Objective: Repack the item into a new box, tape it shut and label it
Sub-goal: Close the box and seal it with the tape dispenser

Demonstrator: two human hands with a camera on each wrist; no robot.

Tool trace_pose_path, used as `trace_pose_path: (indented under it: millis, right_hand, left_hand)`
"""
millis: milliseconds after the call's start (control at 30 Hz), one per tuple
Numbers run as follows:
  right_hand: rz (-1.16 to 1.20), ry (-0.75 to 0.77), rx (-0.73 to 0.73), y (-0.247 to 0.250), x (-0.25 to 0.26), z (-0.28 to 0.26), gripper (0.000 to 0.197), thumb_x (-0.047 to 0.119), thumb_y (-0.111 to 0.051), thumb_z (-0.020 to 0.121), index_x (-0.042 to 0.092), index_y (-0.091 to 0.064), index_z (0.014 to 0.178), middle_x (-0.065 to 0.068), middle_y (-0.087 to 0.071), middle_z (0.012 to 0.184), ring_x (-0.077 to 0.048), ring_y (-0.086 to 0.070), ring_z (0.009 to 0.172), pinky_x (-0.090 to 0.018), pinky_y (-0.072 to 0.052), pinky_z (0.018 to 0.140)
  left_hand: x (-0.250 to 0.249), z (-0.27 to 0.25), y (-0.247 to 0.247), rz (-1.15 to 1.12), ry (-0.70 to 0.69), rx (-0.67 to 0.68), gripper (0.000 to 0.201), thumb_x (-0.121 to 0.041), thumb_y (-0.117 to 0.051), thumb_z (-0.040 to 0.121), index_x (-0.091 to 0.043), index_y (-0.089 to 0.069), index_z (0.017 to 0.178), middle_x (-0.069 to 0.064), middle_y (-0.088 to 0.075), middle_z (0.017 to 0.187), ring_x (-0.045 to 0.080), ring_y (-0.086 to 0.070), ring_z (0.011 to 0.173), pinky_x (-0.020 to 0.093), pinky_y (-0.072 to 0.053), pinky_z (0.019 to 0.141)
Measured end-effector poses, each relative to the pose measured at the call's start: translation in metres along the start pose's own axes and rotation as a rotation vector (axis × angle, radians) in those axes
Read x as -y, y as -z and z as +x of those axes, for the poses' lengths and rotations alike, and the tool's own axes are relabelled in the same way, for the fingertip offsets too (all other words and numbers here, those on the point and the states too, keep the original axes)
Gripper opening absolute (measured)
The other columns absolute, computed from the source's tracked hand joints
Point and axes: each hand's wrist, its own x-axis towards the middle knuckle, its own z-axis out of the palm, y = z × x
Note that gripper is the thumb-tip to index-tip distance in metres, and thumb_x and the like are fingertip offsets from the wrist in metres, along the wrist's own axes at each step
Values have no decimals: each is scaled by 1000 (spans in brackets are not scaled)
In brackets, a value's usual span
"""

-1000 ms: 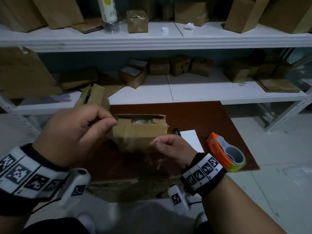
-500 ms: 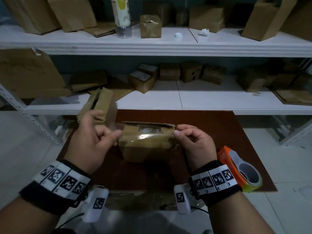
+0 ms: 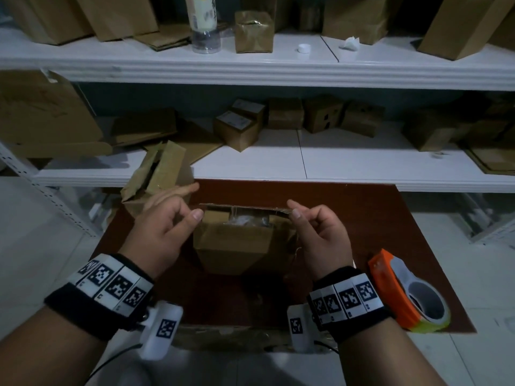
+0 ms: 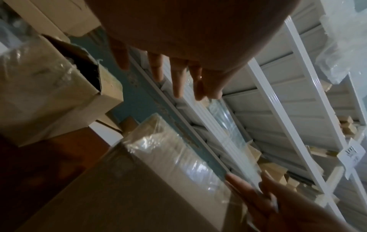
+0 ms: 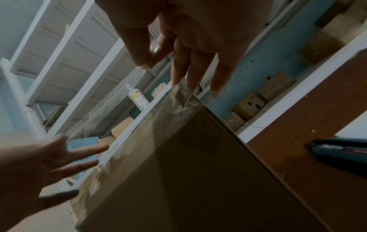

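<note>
Near edge of the desk (image 3: 362, 218), R corner: the tape roll (image 3: 409, 296) in its orange dispenser, untouched.

Mid-desk: the new box (image 3: 234, 246), same spot as 1 s ago. What's changed is the hands. They were low at the box's near face, R almost at desk level. Now both are up at the top edge, one at each top corner.

Right hand (image 3: 320, 235): thumb + forefinger pinched together at the R corner, other fingers straight. Wrist views show a faint clear strip (image 5: 103, 106) running from that pinch twd the left hand (image 3: 161, 235), so R is prob. holding the tape end. L fingers look spread. Whether they grip the strip or it just sticks to them, can't tell.

Item (image 3: 245, 221), plastic-wrapped, is inside the box, showing thru a gap btwn flaps.

Meaning: packing is done and taping is underway. The top isn't sealed yet, and labelling is still to do.

Far L corner: an old opened box (image 3: 158, 174). Beyond it, shelves (image 3: 278, 71) w/ more cartons.
</note>
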Motion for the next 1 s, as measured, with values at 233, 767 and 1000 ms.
trace_pose_path:
  millis: [233, 767, 1000]
  right_hand:
    - [-183, -122, -34, -2, -3, 2, 26, 30, -66, 95, 16, -59, 74, -6, -68, 76, -22, -62, 66, -40, -54, 60]
    - [-445, -81, -145, -13, -20, 16, 26, 37, -74, 88, 20, -63, 72, 5, -68, 74, -18, -67, 71, -42, -59, 67]
    - [-594, -54, -123, -21, -22, 18, 26, 40, -73, 89, 32, -56, 71, 17, -61, 73, -3, -62, 74, -27, -55, 69]
  left_hand:
    - [15, -3, -24, -218, 163, 69, 21, -50, -51, 89, -38, -59, 74, -12, -71, 113, 5, -59, 117, 50, -43, 105]
    - [22, 15, -41, -141, 335, -33, 32, -40, -61, 89, -15, -54, 69, 3, -74, 87, 25, -67, 86, 50, -52, 82]
    - [21, 19, -44, 41, 333, -90, 31, -35, -68, 88, -10, -61, 73, -6, -72, 83, 14, -65, 77, 33, -53, 73]
